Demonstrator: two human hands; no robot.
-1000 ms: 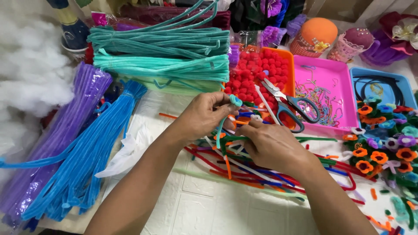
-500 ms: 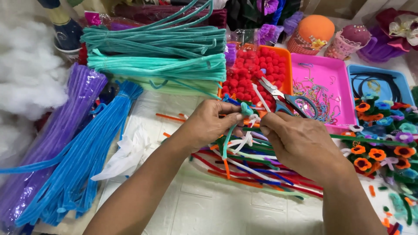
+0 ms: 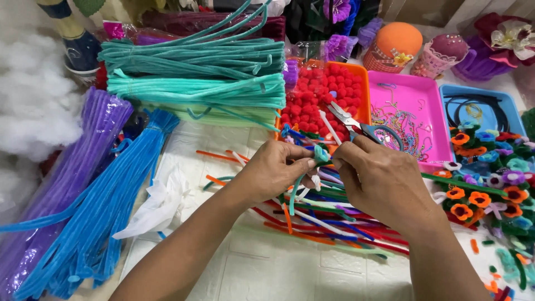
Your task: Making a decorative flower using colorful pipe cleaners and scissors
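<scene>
Teal pipe cleaner (image 3: 319, 155) sat pinched between both hands, above a messy pile of loose stems (image 3: 329, 214) in the middle of the surface. The left hand (image 3: 273, 170) gripped its curled top while the tail hung down. The right hand (image 3: 384, 181) pinched it from the right side. It looked light, fuzzy and bendy, best held close to the curl. Scissors (image 3: 362, 129) lay just beyond, by the orange tray (image 3: 365, 83).

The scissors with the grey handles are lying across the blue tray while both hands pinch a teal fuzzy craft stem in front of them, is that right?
Not quite. In the head view the scissors with the grey handles lie across the orange tray of red pompoms, handles reaching towards the pink tray, not the blue tray. The rest holds: left hand and right hand pinch the teal fuzzy craft stem.
</scene>
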